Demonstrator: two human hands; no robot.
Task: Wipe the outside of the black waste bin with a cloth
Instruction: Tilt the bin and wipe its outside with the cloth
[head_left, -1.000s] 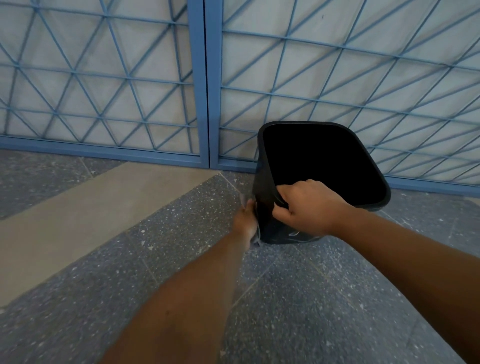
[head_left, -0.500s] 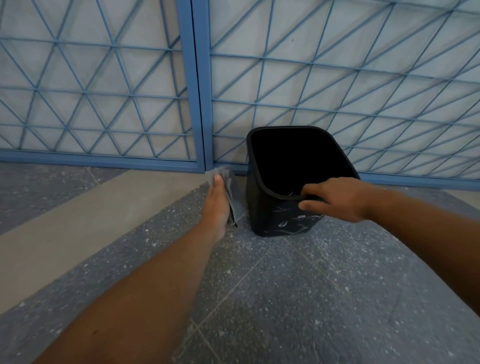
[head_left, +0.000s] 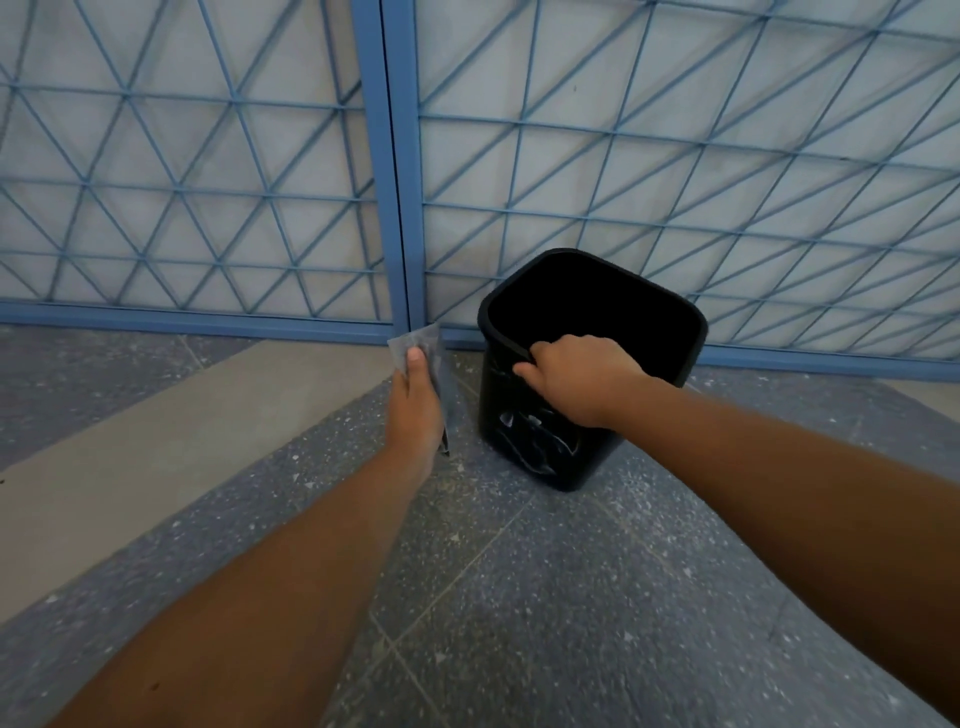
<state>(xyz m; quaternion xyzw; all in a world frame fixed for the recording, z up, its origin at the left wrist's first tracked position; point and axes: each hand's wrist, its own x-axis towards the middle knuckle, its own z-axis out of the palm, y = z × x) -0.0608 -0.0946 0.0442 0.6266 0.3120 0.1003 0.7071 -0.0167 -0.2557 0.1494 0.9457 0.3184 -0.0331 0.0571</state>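
Black waste bin (head_left: 545, 441) stands on the speckled floor (head_left: 545, 597) close to the blue lattice panel (head_left: 675, 171), tipped slightly, with the right hand (head_left: 582, 379) hooked over its near rim. That grip looks like the weak spot: the bin seems light and empty, so a firm sideways rub could slide it or tip it over if the rim hold slackens. The pale streaks low on its near wall, just below the right fingers (head_left: 524, 370), may simply smear if the cloth (head_left: 423, 345) passes lightly. The cloth could also fold or slip, since it seems only pinned against the palm. The left hand (head_left: 415, 410) sits just beside the bin's left wall, apart from it, its fingers fairly straight with the thumb pressing the grey cloth flat; the cloth pokes out beyond the fingertips and does not touch the bin. The right fingers are curled tight around the rim, thumb outside on the wall.
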